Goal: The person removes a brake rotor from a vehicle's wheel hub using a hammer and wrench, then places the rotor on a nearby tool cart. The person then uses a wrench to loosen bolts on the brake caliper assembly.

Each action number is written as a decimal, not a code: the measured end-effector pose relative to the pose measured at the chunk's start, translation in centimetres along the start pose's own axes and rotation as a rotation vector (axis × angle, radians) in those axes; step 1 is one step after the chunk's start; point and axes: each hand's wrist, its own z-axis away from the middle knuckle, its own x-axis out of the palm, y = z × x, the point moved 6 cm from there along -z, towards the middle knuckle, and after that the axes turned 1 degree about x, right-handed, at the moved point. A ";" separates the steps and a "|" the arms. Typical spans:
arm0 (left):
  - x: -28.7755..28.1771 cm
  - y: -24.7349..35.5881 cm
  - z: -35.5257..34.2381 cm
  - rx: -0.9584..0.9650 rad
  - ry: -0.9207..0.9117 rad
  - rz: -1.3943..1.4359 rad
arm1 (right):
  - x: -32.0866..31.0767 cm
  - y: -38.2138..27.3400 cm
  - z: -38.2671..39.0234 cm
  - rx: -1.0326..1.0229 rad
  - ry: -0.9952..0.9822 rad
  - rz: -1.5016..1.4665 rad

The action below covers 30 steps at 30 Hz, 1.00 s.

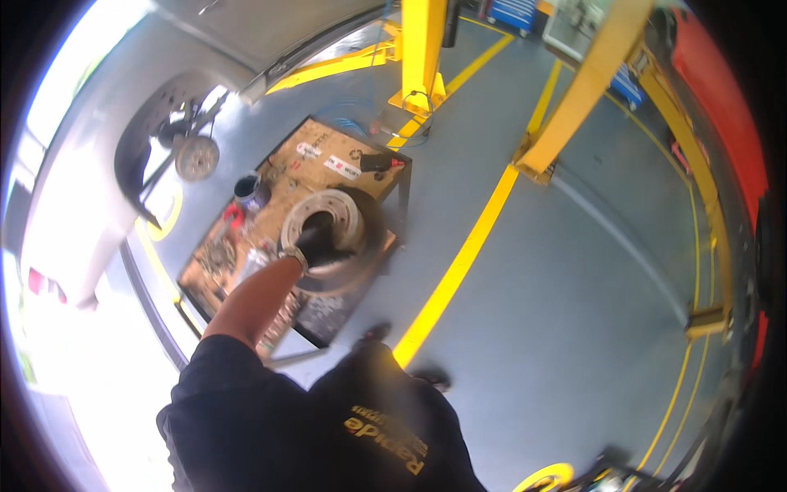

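Observation:
My left hand (320, 243), in a black glove, reaches over a pale round brake drum (299, 215) on a cardboard-covered work table. The hand lies across the drum's face beside its dark centre hole. Blur and the dark glove hide how the fingers are set. A darker rounded band (374, 217) borders the drum on the right; whether it is part of the drum I cannot tell. My right hand is out of sight. Left of the drum stand a dark open can (248, 189) and a red object (234, 216). Small metal parts (217, 256) lie nearer the table's left edge.
A black item with a red tip (382, 162) lies at the table's far right corner. On the left, a raised car (106, 139) shows a bare wheel hub (197, 157). Yellow lift posts (422, 53) stand beyond. A red vehicle (725, 102) is at far right.

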 end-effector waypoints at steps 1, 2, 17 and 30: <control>-0.5 -0.6 -0.2 -0.023 -0.089 -0.014 | 6.1 0.0 3.8 0.012 -0.271 -0.133; -1.3 -0.2 0.3 -0.050 -0.177 -0.023 | 4.8 -5.4 5.2 0.137 -0.403 -0.365; 3.2 -9.5 3.2 0.360 -0.241 -0.281 | -4.9 -3.3 41.3 1.294 -1.122 -0.656; 14.6 6.4 16.9 0.181 -0.941 -0.014 | -19.7 -3.0 59.5 0.993 -1.161 -0.505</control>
